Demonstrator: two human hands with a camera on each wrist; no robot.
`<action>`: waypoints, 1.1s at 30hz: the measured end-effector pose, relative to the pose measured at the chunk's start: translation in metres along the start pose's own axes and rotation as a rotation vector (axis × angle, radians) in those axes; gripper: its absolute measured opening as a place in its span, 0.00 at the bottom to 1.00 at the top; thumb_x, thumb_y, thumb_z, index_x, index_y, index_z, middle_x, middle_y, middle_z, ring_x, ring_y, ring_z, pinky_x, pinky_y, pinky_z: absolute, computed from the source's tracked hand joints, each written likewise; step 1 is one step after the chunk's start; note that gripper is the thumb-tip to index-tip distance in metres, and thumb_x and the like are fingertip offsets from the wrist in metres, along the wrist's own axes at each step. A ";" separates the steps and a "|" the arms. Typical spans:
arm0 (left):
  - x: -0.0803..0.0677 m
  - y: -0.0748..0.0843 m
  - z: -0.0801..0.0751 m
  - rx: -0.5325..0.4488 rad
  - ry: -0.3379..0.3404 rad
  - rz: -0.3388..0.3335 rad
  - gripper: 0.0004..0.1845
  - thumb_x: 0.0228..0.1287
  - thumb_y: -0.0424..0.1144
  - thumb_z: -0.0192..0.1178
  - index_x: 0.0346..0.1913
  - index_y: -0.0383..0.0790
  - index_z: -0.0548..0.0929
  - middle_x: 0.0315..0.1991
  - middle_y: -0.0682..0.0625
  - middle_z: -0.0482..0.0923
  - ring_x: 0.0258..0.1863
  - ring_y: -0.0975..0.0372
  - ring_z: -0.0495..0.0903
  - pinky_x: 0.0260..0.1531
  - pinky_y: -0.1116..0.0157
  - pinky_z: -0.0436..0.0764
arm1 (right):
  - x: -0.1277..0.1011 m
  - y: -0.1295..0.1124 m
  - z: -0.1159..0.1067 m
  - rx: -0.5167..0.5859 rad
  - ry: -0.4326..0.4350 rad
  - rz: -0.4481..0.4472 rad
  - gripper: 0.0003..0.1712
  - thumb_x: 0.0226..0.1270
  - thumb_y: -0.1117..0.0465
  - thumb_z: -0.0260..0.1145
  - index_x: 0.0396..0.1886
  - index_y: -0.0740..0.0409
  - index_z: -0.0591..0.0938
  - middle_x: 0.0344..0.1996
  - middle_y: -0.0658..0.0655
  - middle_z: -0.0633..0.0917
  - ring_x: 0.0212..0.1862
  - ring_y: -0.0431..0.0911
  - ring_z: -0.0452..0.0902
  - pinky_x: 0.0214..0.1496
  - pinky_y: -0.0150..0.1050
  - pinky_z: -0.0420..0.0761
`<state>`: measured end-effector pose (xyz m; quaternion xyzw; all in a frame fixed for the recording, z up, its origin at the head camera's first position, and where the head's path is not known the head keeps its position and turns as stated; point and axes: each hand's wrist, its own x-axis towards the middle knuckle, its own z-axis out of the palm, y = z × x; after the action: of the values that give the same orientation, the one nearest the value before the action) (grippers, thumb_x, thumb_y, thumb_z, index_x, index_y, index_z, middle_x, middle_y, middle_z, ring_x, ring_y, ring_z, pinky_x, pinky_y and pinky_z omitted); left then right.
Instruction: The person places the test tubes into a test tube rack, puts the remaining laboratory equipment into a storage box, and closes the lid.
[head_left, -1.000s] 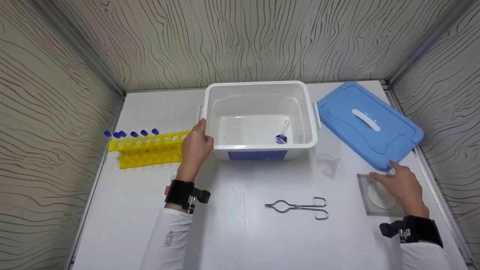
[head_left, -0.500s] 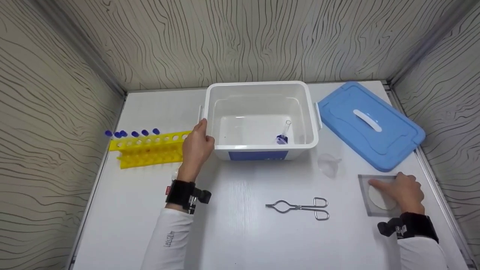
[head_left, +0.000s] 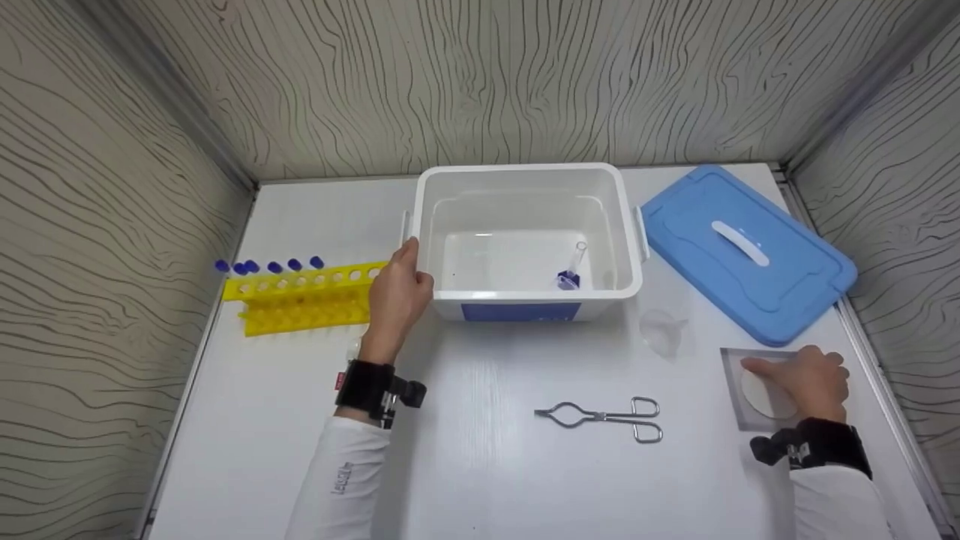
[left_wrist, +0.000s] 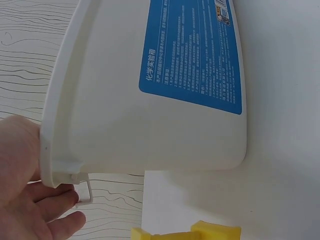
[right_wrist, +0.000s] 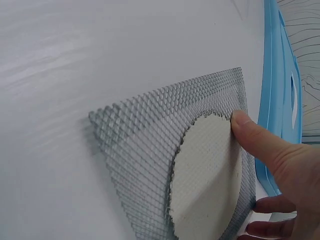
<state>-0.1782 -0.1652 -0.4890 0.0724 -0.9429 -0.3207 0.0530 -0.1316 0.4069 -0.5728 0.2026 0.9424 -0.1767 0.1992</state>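
Pinching right hand (head_left: 810,381): thumb atop wire gauze (head_left: 763,393), lower right of frame, fingers at its edge; best held level.
Left hand (head_left: 397,300): gripping white box (head_left: 532,295) mid-frame; steady hold helps.

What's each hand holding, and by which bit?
Left hand holds the white box by its rim; right hand holds the wire gauze by one side.

On the table (head_left: 465,487) stands the box (head_left: 525,295), a tube (head_left: 576,262) inside at front right. Left of the box is a rack (head_left: 307,315); right, a lid (head_left: 765,281); in front, tongs (head_left: 601,416); off its front right corner, a funnel (head_left: 661,334) and, farther out, a wire mesh (head_left: 763,393).
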 end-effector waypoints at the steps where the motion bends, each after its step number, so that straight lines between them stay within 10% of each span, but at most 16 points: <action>1: 0.000 0.000 0.000 0.000 -0.002 0.000 0.31 0.65 0.31 0.57 0.72 0.35 0.67 0.70 0.38 0.71 0.50 0.52 0.84 0.48 0.60 0.87 | 0.000 0.000 0.000 0.005 0.003 0.007 0.66 0.52 0.27 0.68 0.56 0.91 0.65 0.41 0.83 0.68 0.42 0.69 0.65 0.32 0.51 0.73; 13: 0.000 0.000 0.000 -0.003 -0.002 -0.007 0.31 0.66 0.31 0.58 0.72 0.35 0.67 0.70 0.39 0.71 0.55 0.51 0.83 0.53 0.60 0.85 | -0.002 0.005 0.002 0.146 0.067 0.075 0.70 0.52 0.29 0.69 0.66 0.86 0.53 0.53 0.87 0.68 0.47 0.73 0.69 0.36 0.54 0.75; 24: 0.000 0.000 0.000 0.005 0.005 0.016 0.31 0.64 0.30 0.55 0.72 0.34 0.67 0.70 0.37 0.71 0.61 0.50 0.80 0.56 0.58 0.83 | -0.002 0.017 -0.008 0.423 0.107 0.150 0.51 0.64 0.46 0.67 0.74 0.73 0.56 0.66 0.81 0.65 0.60 0.70 0.68 0.46 0.50 0.78; 28: 0.001 -0.001 0.000 0.002 0.008 0.012 0.31 0.64 0.30 0.55 0.72 0.34 0.68 0.70 0.37 0.71 0.60 0.51 0.81 0.55 0.58 0.84 | -0.001 0.015 -0.018 0.503 0.077 0.148 0.44 0.66 0.49 0.66 0.72 0.71 0.64 0.38 0.60 0.86 0.39 0.43 0.82 0.37 0.33 0.80; 33: 0.001 0.000 0.000 0.005 0.006 0.011 0.31 0.65 0.31 0.56 0.72 0.34 0.68 0.69 0.37 0.71 0.56 0.51 0.83 0.53 0.58 0.85 | -0.002 0.005 -0.032 0.582 0.044 0.085 0.39 0.67 0.54 0.66 0.69 0.73 0.66 0.18 0.29 0.74 0.24 0.26 0.77 0.31 0.25 0.80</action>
<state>-0.1789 -0.1650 -0.4893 0.0686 -0.9439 -0.3179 0.0576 -0.1373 0.4238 -0.5452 0.2943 0.8468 -0.4266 0.1196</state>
